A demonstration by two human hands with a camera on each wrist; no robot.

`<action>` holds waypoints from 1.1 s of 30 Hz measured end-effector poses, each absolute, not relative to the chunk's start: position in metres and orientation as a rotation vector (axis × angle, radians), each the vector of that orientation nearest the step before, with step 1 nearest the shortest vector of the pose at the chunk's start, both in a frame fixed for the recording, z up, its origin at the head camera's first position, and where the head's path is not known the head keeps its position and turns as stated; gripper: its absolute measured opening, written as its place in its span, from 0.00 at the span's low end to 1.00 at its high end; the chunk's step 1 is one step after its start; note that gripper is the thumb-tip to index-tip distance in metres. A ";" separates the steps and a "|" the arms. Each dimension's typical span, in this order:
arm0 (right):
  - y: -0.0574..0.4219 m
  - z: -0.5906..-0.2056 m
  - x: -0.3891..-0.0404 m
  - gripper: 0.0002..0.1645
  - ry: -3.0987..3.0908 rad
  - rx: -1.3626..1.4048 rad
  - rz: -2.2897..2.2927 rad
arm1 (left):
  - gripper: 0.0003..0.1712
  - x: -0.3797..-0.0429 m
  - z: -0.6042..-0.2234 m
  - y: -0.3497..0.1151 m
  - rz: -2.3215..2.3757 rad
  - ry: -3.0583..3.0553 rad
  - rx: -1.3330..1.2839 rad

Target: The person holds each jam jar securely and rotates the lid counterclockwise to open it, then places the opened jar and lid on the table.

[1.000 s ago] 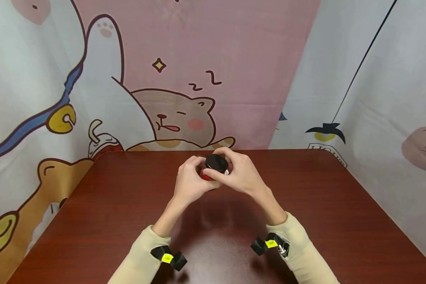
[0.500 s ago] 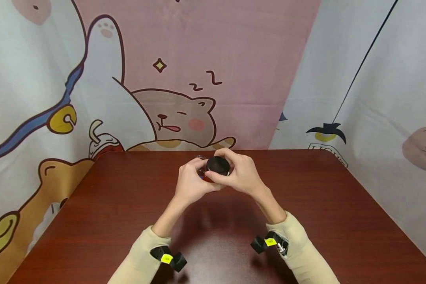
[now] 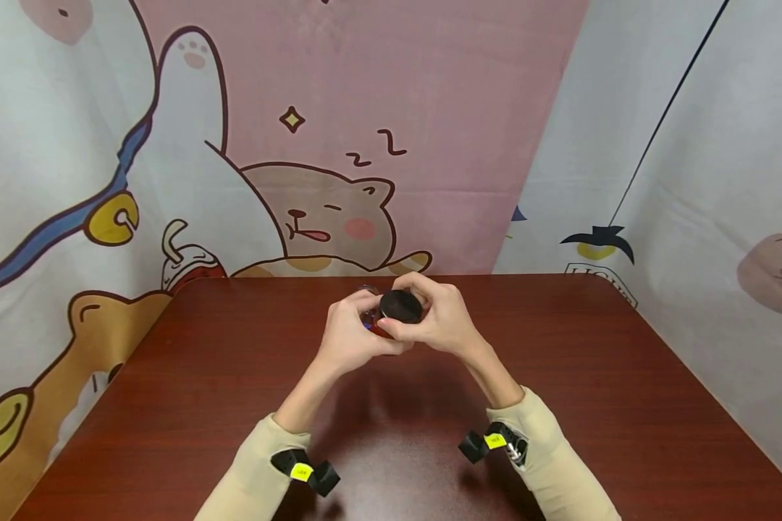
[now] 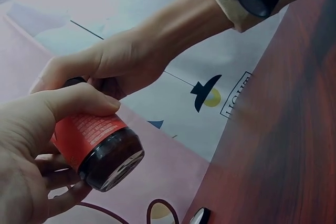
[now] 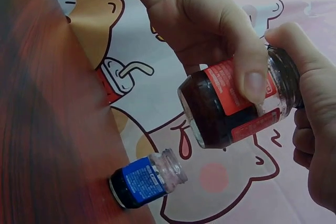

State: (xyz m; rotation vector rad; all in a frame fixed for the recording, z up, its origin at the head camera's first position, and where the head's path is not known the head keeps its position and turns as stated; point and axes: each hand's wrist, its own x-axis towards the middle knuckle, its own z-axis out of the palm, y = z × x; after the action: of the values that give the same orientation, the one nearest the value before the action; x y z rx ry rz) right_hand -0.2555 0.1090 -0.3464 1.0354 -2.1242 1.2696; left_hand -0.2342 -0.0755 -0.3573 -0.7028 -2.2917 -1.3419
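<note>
My left hand (image 3: 348,329) grips a glass jar (image 5: 220,103) around its red label, with the thumb laid along the side. Dark contents fill the lower part of the jar, which is tilted and held up off the table. My right hand (image 3: 443,318) holds the jar's black lid (image 3: 400,307) between thumb and curled fingers. In the left wrist view the jar's base points toward the lower right, and the left hand partly covers the lid end.
A second jar (image 5: 139,182), blue-labelled with dark contents and an uncovered glass neck, stands on the brown table (image 3: 234,405) behind the hands. A small round black-and-white thing (image 4: 200,216) shows at the bottom of the left wrist view. A cartoon-printed cloth (image 3: 456,145) hangs behind the table.
The lid has shifted slightly right and toward me, its top facing me more. A bit more of the second jar shows behind the left hand. Both hands keep their hold.
</note>
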 end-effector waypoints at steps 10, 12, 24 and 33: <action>0.113 -0.336 -0.252 0.23 -2.138 1.330 1.424 | 0.24 -0.230 -0.347 -0.089 -1.826 -2.406 -0.866; 0.114 -0.334 -0.251 0.23 -2.123 1.381 1.408 | 0.24 -0.229 -0.345 -0.090 -1.870 -2.413 -0.872; 0.118 -0.331 -0.251 0.24 -2.095 1.540 1.271 | 0.27 -0.223 -0.341 -0.093 -2.008 -2.416 -0.909; 0.120 -0.329 -0.251 0.40 -2.113 1.581 1.328 | 0.24 -0.221 -0.336 -0.093 -2.002 -2.393 -0.920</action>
State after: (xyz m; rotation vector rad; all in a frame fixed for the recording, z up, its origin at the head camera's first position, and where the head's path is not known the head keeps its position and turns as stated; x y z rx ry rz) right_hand -0.2514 0.1201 -0.3286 1.5812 -2.1133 1.3275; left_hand -0.2212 -0.0934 -0.3363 -0.9205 -2.3927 -2.0020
